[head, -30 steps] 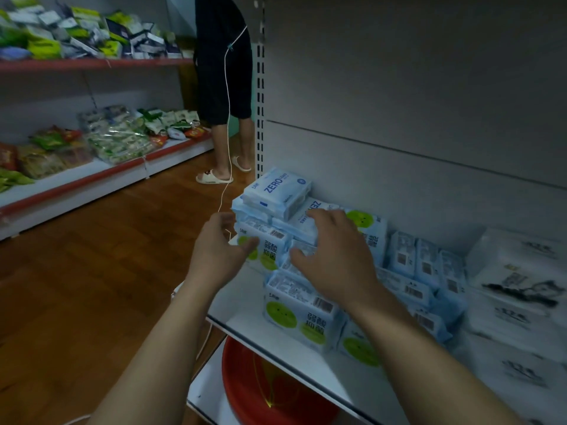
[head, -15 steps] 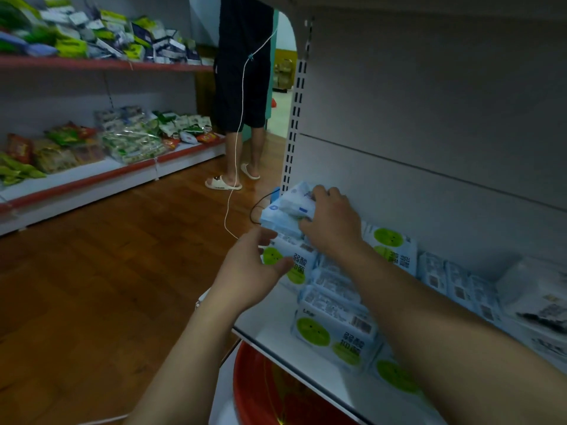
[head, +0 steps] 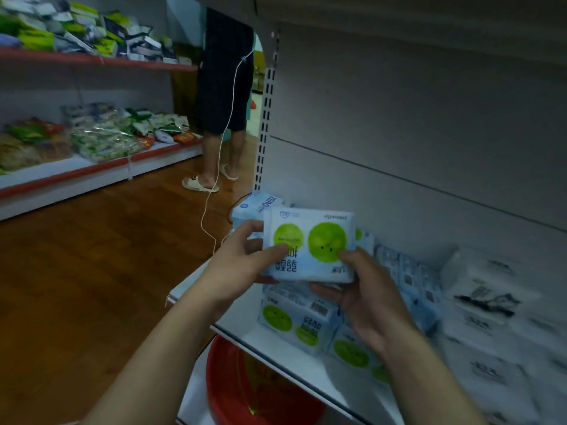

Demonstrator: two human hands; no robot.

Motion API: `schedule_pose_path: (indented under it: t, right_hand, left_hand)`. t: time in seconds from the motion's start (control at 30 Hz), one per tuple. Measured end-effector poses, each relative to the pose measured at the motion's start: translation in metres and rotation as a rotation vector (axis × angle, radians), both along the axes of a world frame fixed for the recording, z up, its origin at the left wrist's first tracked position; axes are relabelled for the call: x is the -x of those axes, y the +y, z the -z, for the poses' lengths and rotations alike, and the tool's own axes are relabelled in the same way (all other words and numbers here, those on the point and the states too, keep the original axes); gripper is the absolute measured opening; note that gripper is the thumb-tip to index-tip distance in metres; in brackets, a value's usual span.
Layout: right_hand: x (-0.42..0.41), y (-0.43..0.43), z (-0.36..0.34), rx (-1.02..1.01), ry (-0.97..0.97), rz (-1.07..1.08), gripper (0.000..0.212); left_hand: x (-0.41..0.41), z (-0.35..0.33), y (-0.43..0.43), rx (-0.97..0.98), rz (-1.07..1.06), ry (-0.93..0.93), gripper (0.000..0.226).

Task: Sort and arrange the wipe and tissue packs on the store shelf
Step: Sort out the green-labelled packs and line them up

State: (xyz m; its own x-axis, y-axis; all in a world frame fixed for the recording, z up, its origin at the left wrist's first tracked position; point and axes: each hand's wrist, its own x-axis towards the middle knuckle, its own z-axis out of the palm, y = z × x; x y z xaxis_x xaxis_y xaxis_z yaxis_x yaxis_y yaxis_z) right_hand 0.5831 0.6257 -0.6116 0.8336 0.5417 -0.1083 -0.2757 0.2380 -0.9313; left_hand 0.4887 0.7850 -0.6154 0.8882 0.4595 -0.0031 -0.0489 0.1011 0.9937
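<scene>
Together we hold one light-blue wipe pack (head: 310,243) with two green circles, its print upside down, just above the shelf (head: 237,317). Our left hand (head: 242,262) pinches its left edge, thumb on the front. Our right hand (head: 368,299) grips the lower right corner, thumb on top, fingers curled beneath. Matching packs (head: 294,317) lie below, a ZERO pack (head: 257,204) behind, and white tissue packs (head: 478,289) to the right.
</scene>
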Motion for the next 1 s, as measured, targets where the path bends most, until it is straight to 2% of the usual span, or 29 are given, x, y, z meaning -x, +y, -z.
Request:
schedule_pose_path:
  t: [0.13,0.2,0.27,0.37,0.47,0.6,0.63,0.7,0.77,0.83,0.93,1.0]
  right_hand:
    - [0.007,-0.005,0.014,0.237,-0.196,-0.017,0.018]
    - [0.010,-0.008,0.016,0.320,-0.309,-0.036,0.039]
    - [0.012,-0.012,0.015,0.304,-0.399,-0.021,0.063]
    - [0.011,-0.014,0.017,0.387,-0.636,-0.022,0.076]
    - [0.017,-0.012,0.017,0.335,-0.664,-0.073,0.058]
    - [0.008,-0.015,0.014,0.016,-0.365,0.019,0.053]
    - [0.004,-0.015,0.013,-0.044,-0.301,0.031,0.056]
    - [0.000,-0.015,0.015,-0.068,-0.270,0.010,0.057]
    - [0.000,-0.015,0.016,-0.042,-0.281,-0.026,0.045]
    - [0.002,-0.016,0.017,0.048,-0.329,-0.063,0.032]
    - [0.001,-0.018,0.018,0.258,-0.501,-0.056,0.031]
    - [-0.004,-0.023,0.020,0.358,-0.639,0.061,0.036]
  left_hand:
    - [0.001,0.004,-0.001,0.004,-0.096,-0.025,0.032]
    - [0.004,0.000,0.008,0.050,-0.177,-0.092,0.035]
    - [0.007,-0.005,0.015,0.023,-0.193,-0.157,0.039]
    - [0.010,-0.012,0.007,-0.049,-0.078,-0.193,0.042]
    - [0.006,-0.013,-0.011,-0.129,0.028,-0.174,0.049]
    - [0.005,-0.013,-0.005,-0.374,-0.056,-0.038,0.076]
    - [0.006,-0.012,-0.002,-0.346,-0.037,-0.007,0.078]
    - [0.005,-0.009,-0.003,-0.158,0.013,-0.019,0.071]
    - [0.002,-0.007,-0.008,-0.008,-0.005,-0.091,0.052]
    - [0.000,-0.008,-0.009,0.038,-0.061,-0.119,0.039]
    - [0.004,-0.009,0.003,0.007,-0.099,-0.115,0.039]
    - [0.011,-0.007,0.020,-0.095,-0.189,-0.074,0.039]
